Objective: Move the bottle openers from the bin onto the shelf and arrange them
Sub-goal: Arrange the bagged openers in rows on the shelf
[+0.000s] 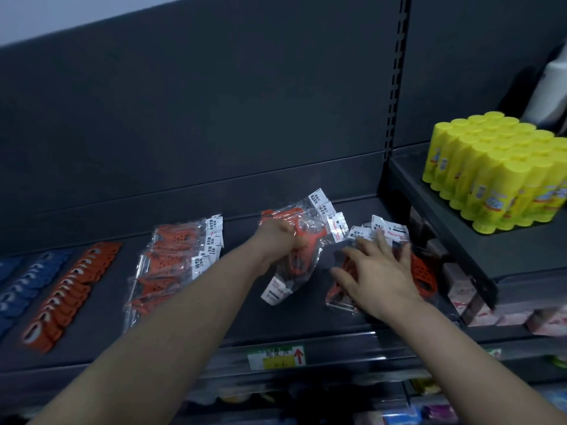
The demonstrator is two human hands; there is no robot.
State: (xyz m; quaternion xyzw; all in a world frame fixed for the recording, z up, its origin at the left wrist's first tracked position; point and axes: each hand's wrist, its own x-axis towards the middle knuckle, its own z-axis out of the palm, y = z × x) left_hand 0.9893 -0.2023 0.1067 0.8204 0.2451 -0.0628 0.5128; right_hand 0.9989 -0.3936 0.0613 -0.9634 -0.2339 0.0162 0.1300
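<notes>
While the left hand (283,240) clenches a bundle of orange bottle openers in clear plastic sleeves (306,223) over the dark grey metal shelf (245,317), the right hand (379,271) — fingers straight and spread — presses a second sleeved pile (425,271) flat. Bare shelf lies directly beneath the bundle, its long axis front-to-back. The bin is out of view.

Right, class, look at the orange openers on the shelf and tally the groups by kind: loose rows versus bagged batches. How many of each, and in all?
Loose orange row: 1
Bagged batches: 3 (untouched stack, bunch gripped by the left hand, pile under the flat right hand)
Total: 4
</notes>
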